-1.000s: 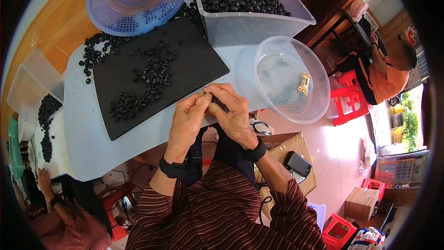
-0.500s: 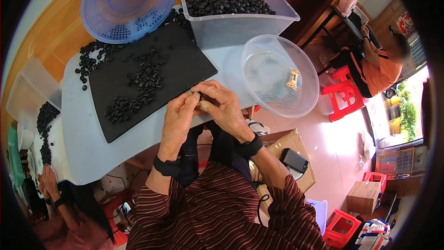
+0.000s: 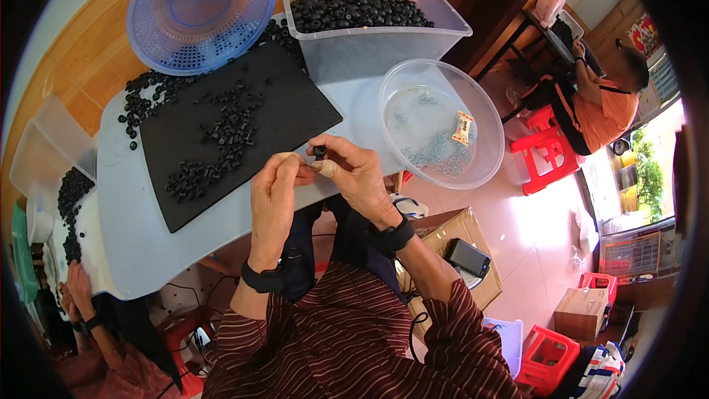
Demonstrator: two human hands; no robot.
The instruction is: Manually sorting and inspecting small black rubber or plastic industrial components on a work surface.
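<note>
My right hand (image 3: pixel 356 181) pinches a small round black part (image 3: pixel 319 152) with a hole in it, above the front edge of the black mat. Beside it, my left hand (image 3: pixel 272 196) has its thumb and forefinger pressed together, the tips close to the part. Whatever lies in that pinch is too small to make out. On the black mat (image 3: pixel 303 107) several loose black pieces (image 3: pixel 235 129) are scattered in a heap. To the right of my hands stands a clear round tub (image 3: pixel 391 122) holding tiny pale bluish pieces and a small wrapped packet (image 3: pixel 462 127).
A clear bin (image 3: pixel 369 52) full of black parts and a blue basket (image 3: pixel 199 0) are at the back of the white table (image 3: pixel 122 236). Another person's hands (image 3: pixel 77 288) work at lower left. A person in orange (image 3: pixel 609 107) sits far right near red stools (image 3: pixel 543 155).
My hands have drawn slightly apart. The black part, mostly covered by fingers before, now shows in my right fingertips. My left hand has shifted a little left and down.
</note>
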